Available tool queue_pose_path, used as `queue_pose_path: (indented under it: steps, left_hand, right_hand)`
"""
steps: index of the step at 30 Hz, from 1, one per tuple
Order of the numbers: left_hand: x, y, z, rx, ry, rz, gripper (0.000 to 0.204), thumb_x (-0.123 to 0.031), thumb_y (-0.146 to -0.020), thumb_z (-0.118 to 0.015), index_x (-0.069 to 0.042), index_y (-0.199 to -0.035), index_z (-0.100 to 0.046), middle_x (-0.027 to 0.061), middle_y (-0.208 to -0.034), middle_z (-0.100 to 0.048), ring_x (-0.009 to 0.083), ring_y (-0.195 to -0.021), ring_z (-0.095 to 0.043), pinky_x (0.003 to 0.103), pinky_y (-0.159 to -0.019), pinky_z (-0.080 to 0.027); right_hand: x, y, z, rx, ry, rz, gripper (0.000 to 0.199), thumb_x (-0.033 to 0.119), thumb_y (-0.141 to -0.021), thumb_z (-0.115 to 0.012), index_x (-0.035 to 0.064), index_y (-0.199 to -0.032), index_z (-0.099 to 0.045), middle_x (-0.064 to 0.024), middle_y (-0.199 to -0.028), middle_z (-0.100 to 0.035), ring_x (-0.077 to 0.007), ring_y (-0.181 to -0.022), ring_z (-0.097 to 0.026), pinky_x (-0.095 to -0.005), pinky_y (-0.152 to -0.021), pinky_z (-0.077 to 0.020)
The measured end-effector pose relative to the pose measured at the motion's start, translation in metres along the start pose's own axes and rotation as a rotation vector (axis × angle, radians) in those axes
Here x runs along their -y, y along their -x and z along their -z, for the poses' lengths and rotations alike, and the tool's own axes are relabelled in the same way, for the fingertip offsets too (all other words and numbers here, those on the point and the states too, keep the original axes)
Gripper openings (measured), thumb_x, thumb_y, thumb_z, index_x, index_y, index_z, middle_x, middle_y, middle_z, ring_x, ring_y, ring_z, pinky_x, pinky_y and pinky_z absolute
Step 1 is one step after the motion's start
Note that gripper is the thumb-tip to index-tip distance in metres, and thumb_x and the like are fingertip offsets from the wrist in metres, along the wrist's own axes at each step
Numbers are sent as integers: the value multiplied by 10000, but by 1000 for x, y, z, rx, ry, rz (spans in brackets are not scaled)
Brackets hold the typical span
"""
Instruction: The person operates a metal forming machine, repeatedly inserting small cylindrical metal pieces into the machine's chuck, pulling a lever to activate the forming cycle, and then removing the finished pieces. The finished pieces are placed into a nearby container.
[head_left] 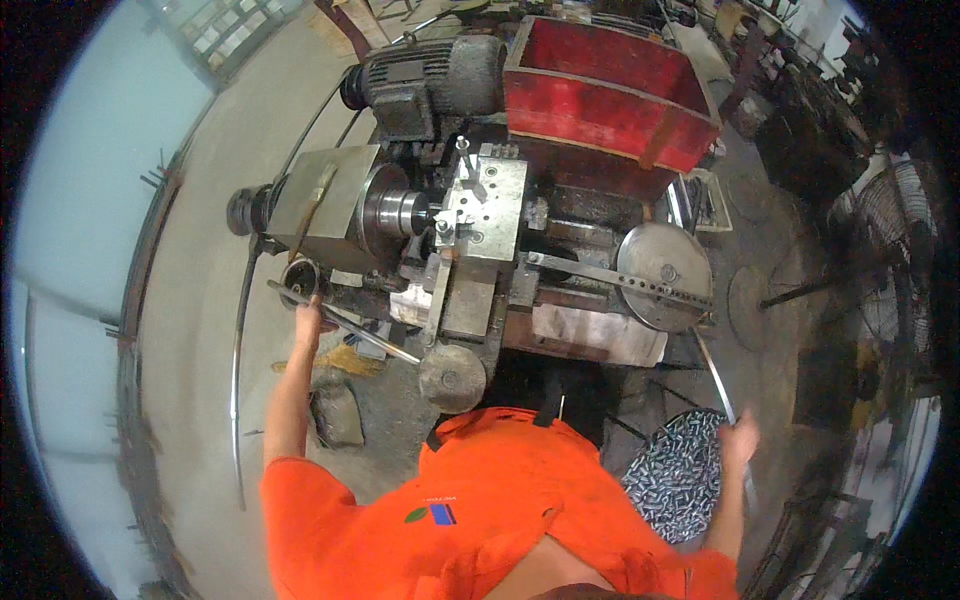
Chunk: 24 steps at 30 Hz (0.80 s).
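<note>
A small metal lathe stands in front of me. My left hand (pixel 308 318) is closed around a slanting metal lever rod (pixel 365 335), which runs to a round metal disc (pixel 452 378) at the machine's front. Close beyond that hand is a dark handwheel (pixel 300 280). On the right, my right hand (pixel 738 440) grips a long flat metal lever (pixel 714 372) below a large steel disc (pixel 665 275). Between the two sides, the tool slide block (pixel 492 205) sits beside the cylindrical spindle nose (pixel 400 213). Whether a workpiece is in the spindle I cannot tell.
A heap of small shiny metal pieces (pixel 672 480) lies in a round container near my right arm. Behind the lathe are a motor (pixel 435 80) and a red open box (pixel 600 110). A straw brush (pixel 345 360) lies at lower left; a long rod (pixel 238 370) stands farther left.
</note>
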<state>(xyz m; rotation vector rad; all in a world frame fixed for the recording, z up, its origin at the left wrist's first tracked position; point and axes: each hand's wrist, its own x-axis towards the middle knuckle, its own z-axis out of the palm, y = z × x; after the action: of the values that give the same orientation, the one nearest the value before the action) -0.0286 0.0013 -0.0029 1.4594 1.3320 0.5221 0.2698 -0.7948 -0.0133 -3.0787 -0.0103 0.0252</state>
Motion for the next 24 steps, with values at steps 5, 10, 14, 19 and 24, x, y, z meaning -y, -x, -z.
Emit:
queue_pose_path:
  steps: [5, 10, 14, 19, 24]
  left_hand:
    - [-5, 8, -1, 72, 51, -35, 508, -434, -875, -542, 38, -1060, -503, 167, -792, -615, 242, -559, -639, 347, -487, -532]
    - [48, -4, 22, -10, 362, -33, 546, -471, -865, -542, 14, -1115, -537, 124, -894, -633, 211, -793, -638, 341, -678, -504]
    - [120, -25, 18, 268, -594, -264, 348, -266, -787, -656, 9, -995, -612, 134, -876, -675, 277, -822, -644, 369, -712, -495]
    - [96, 1, -42, 159, -1401, -359, 522, -534, -844, -510, -39, -857, -673, 207, -820, -657, 386, -831, -630, 446, -718, -496]
    - [152, 17, -90, -270, -832, -272, 488, -531, -819, -530, -66, -875, -665, 190, -799, -654, 369, -752, -638, 439, -624, -498]
  right_hand:
    - [17, -60, 10, -267, 211, -88, 737, 229, -643, -648, 54, -1320, -415, -176, -1187, -542, -370, -966, -561, -461, -823, -446]
    - [77, 2, 6, -567, -139, 181, 777, 147, -635, -609, 33, -1361, -356, -209, -1365, -394, -387, -1266, -358, -450, -1068, -272]
    - [93, 32, -8, -409, -404, 203, 778, 97, -613, -585, 26, -1357, -370, -225, -1397, -351, -388, -1326, -281, -433, -1095, -232]
    - [118, 39, 0, -280, -516, 152, 548, 46, -573, -597, 11, -1119, -591, -205, -1282, -493, -345, -1220, -440, -403, -1047, -324]
    - [138, 40, 8, -237, -601, 282, 418, 17, -576, -591, 15, -991, -643, -189, -1139, -586, -339, -1064, -561, -384, -936, -437]
